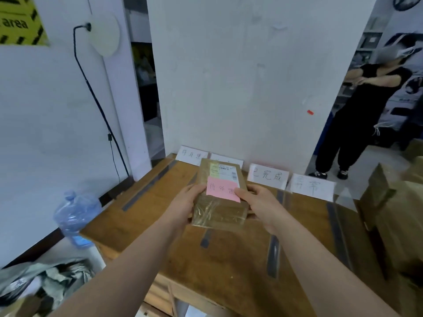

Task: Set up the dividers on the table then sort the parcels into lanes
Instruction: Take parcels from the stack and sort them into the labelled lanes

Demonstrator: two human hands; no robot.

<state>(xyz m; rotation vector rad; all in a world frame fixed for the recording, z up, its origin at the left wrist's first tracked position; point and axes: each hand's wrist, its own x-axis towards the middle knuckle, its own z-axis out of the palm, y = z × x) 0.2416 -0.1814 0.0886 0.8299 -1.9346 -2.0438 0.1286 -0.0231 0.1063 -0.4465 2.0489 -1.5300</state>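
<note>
A flat brown cardboard parcel [220, 210] with a white shipping label and a pink handwritten note [222, 189] is held above the wooden table [142, 216]. My left hand [186, 205] grips its left edge and my right hand [258, 203] grips its right edge, thumb on the pink note. Dark tape strips [273, 255] mark lanes on the tabletop. Several white paper signs with handwriting [267, 176] stand along the table's far edge against the wall; the parcel partly hides one of them.
A stack of brown cardboard boxes [393, 216] fills the table's right side. A large blue water bottle [76, 216] stands on the floor at the left, beside crumpled grey bags [52, 280]. A person in black [361, 117] stands behind, to the right.
</note>
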